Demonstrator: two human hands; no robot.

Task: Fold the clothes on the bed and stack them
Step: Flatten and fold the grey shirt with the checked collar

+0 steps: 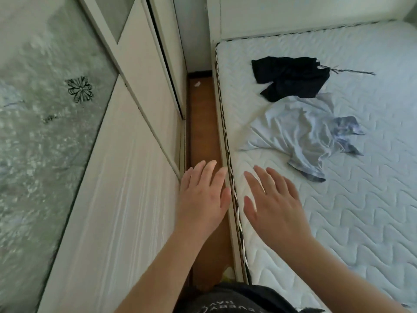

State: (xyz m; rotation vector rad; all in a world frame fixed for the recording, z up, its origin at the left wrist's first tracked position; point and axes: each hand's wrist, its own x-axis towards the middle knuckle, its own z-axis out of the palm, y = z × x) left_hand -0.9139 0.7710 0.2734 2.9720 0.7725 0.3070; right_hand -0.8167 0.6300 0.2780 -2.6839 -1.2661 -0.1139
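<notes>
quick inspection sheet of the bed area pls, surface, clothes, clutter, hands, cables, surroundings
surface: bare quilted white mattress
job's things: black garment crumpled farther up the bed; light blue shirt crumpled nearer, neither folded nor stacked
clutter: small white scrap on the wooden floor
hands: left hand open over the floor gap; right hand open over the mattress edge; both hold nothing
cables: nothing seen
surroundings: white wardrobe with patterned glass panels on the left

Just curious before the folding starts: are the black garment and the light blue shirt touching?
Touching. In the head view the black garment's lower edge overlaps the light blue shirt's top.
</notes>
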